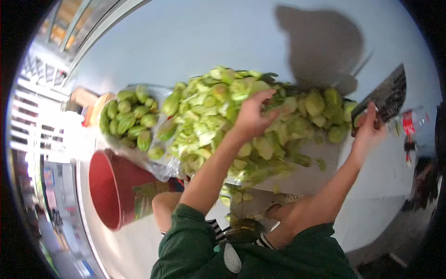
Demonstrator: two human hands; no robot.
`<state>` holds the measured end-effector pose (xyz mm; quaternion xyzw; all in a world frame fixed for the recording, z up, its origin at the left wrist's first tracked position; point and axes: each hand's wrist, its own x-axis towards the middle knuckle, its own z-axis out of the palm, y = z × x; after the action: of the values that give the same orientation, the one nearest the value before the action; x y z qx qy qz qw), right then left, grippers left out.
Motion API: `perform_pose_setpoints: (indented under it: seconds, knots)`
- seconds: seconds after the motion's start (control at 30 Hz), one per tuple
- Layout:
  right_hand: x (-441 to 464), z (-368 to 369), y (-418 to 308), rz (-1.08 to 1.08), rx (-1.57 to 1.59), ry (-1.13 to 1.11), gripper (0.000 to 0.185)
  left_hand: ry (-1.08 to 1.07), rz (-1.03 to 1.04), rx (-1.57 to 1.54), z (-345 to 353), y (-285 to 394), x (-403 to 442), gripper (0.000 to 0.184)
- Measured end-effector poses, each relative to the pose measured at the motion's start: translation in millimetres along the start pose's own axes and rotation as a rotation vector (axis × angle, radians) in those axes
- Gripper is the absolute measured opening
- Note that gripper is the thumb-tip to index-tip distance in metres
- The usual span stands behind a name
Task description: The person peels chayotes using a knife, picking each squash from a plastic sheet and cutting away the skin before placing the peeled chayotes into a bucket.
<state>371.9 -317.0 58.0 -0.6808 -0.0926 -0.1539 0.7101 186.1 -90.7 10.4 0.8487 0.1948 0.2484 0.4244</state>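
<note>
My left hand [253,115] is over a large heap of cut pale-green pieces [204,111], thumb and fingers apart and nothing visible between them. Whether its fingertips touch the heap I cannot tell. Off to the right, my right hand [368,135] is closed around a cleaver [392,90]. The wide dark blade tilts up and away, with pale specks on its face. Larger green chunks [314,103] lie between the two hands, at the heap's right end. The exact kind of the green produce is unclear.
Whole green oblong fruits [125,122] fill a clear plastic bag at the left. A red bucket [103,190] lies tipped near my knee. Right of the cleaver is a plastic bottle with a red label [409,122]. Scraps lie between my feet. A pale wall [209,37] rises behind the heap.
</note>
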Motion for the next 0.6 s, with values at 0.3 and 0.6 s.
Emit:
perform_pose_setpoints:
  seconds: [0.3,0.6]
  knots:
    - [-26,54,13,-0.010,0.255,-0.183,0.030,0.578,-0.488,0.209,-275,-171,-105,0.044]
    - [-54,85,25,-0.162,-0.010,-0.218,0.031,0.497,-0.840,1.129,-404,-263,-165,0.076]
